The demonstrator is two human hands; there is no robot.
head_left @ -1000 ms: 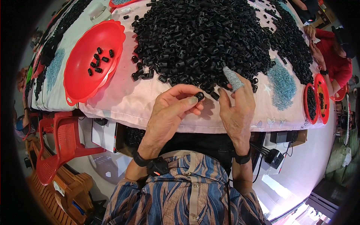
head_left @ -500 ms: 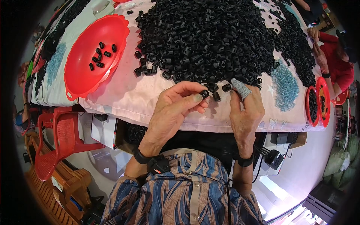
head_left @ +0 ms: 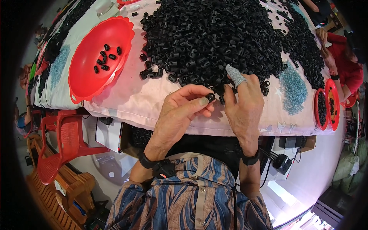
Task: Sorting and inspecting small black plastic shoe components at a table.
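Observation:
My left hand (head_left: 173, 113) pinches a small black hollow plastic piece, like a cord lock barrel (head_left: 210, 97), between thumb and index finger. The piece's open end shows. At the near edge of a large heap of similar black pieces (head_left: 211, 42) is my right hand (head_left: 245, 109). Its index finger, wrapped in grey tape (head_left: 236, 75), stretches onto the heap, with the thumb apart from it. Nothing shows held there; the other fingers are partly hidden. A loose black piece (head_left: 222, 100) lies on the pink cloth between my hands.
A red scalloped bowl (head_left: 82, 69) with several black pieces stands to the left. Right of the heap lies a blue-grey pile of fine bits (head_left: 294, 90). Red dishes (head_left: 321, 124) sit farther right, near a person in a red top (head_left: 347, 65). A red chair (head_left: 73, 134) stands lower left.
My right hand has moved left and farther onto the heap's edge, covering some loose pieces. My left hand keeps its piece nearly in place. The view has shifted slightly.

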